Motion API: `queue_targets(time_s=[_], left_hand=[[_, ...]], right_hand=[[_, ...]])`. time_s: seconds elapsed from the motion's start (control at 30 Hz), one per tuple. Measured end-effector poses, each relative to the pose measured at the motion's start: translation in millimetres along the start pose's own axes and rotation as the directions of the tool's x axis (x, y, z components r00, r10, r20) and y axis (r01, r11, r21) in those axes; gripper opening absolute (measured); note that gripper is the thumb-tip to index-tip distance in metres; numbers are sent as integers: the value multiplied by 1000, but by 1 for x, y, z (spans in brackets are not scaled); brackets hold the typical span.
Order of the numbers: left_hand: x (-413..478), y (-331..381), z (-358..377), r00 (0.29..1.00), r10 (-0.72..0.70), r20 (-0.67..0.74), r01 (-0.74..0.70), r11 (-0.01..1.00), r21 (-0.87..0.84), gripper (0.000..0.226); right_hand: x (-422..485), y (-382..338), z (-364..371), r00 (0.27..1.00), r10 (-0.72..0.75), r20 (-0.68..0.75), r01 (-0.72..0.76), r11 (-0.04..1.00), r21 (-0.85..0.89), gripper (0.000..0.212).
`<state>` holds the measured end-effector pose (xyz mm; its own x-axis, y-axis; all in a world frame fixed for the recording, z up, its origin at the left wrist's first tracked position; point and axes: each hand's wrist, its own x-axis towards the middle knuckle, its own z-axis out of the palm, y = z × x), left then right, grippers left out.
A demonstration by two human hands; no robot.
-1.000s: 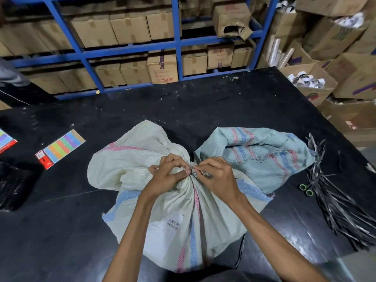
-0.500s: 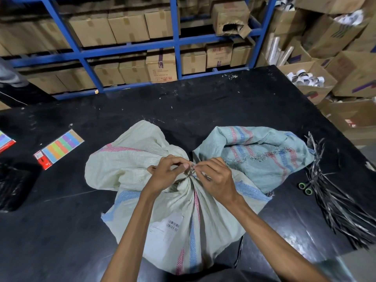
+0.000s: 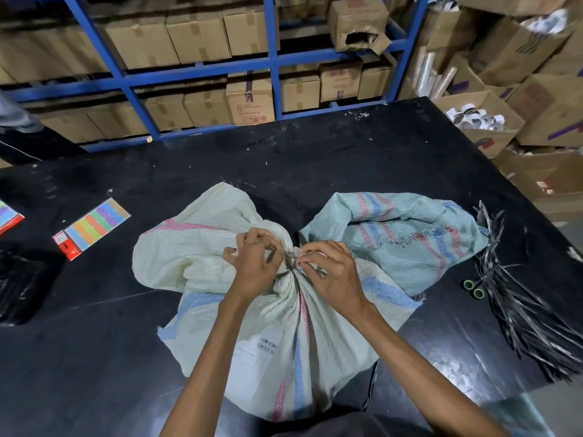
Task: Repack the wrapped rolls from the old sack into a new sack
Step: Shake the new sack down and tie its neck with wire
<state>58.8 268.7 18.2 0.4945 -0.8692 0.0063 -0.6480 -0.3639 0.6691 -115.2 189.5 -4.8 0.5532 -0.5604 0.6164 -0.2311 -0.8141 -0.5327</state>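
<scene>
I see the left hand (image 3: pixel 255 263) and right hand (image 3: pixel 331 272) meet at the bunched neck of the white sack (image 3: pixel 202 257). The fingers of both are curled, and each hand pinches the thin dark tie (image 3: pixel 291 256) there. The sack lies on the near part of the matt black table (image 3: pixel 315 159). Its woven plastic cloth is creased, striped pink and blue, and carries a flat barcode label (image 3: pixel 258 351). A slack pale-green sack (image 3: pixel 410 244) of the same weave touches it on the right, with frayed stitching across its stripes. Further right, glossy black strips (image 3: pixel 523 313) fan out, with the green ring handles of scissors (image 3: pixel 473 288) at their edge. A rainbow-banded card (image 3: pixel 91 228) lies to the left. Cardboard boxes (image 3: pixel 195 36) fill a blue rack (image 3: pixel 271 61) behind.
</scene>
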Motion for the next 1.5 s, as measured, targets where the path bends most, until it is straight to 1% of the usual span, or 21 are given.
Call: queue_targets(time_s=[0.1,0.23,0.3,0.37,0.43,0.47,0.53,0.57,0.6,0.67,0.7,0.77,0.87,0.9,0.97,1.07,1.17,1.2,1.3,1.37,1.5], left_hand=[[2,-9,-3,987,44,-153,8,947,323,8],[2,-27,-1,991,77,-109,-7,847,532,5],[-2,-30,2,991,88,-104,-22,857,515,4],[-3,-33,-3,983,117,-142,-46,903,427,2],[-6,-36,-10,980,140,-144,-93,952,293,13],[-11,-37,-16,978,163,-128,-131,965,228,23],[-24,-44,-27,976,208,-70,-200,974,111,39],[-31,-52,-32,977,212,-4,-211,975,64,47],[-36,-61,-37,977,191,95,-196,980,42,60],[-45,-82,-43,945,127,302,-162,982,92,92],[-47,-92,-44,925,112,362,-166,979,121,101],[-48,-109,-41,917,132,376,-202,967,155,106],[-39,-128,-27,962,93,257,-139,976,166,99],[-35,-132,-21,976,72,203,-106,981,160,89],[-29,-134,-11,993,69,91,-82,986,146,57],[-19,-127,-4,999,41,-19,-37,990,139,18],[-11,-118,-23,999,20,-36,-16,995,102,18],[-8,-116,-35,1000,1,-16,0,999,38,13],[-4,-100,-79,994,-58,90,71,986,-151,29],[-7,-95,-102,984,-116,135,147,957,-251,20],[-16,-92,-138,960,-270,78,275,844,-460,31]], right_hand=[[-18,-3,2,998,36,46,-37,999,33,6],[-46,-5,9,986,108,124,-118,991,68,6],[-48,-5,10,980,144,137,-153,987,54,7],[-47,-4,9,971,187,149,-197,979,52,10],[-45,-1,2,946,227,229,-245,968,50,22],[-45,2,-2,917,257,306,-278,960,27,36],[-46,12,-6,815,321,482,-337,940,-55,68],[-48,17,-6,763,341,549,-333,935,-119,75],[-50,23,-6,739,351,575,-308,935,-175,73],[-53,32,-6,783,356,511,-293,934,-202,68],[-54,34,-5,805,360,471,-318,933,-170,70],[-54,33,0,830,368,419,-350,929,-121,59],[-44,25,3,857,374,354,-380,923,-55,23],[-38,23,3,865,369,340,-386,922,-18,20],[-27,19,3,872,362,329,-402,914,59,20],[-10,17,3,880,369,300,-411,907,90,21],[8,16,-3,886,380,267,-418,903,100,23],[15,14,-5,888,379,261,-416,903,106,24],[39,6,-11,897,351,269,-401,902,159,24],[57,-6,-10,901,318,296,-383,904,192,24],[93,-24,2,902,276,333,-373,885,278,19]])
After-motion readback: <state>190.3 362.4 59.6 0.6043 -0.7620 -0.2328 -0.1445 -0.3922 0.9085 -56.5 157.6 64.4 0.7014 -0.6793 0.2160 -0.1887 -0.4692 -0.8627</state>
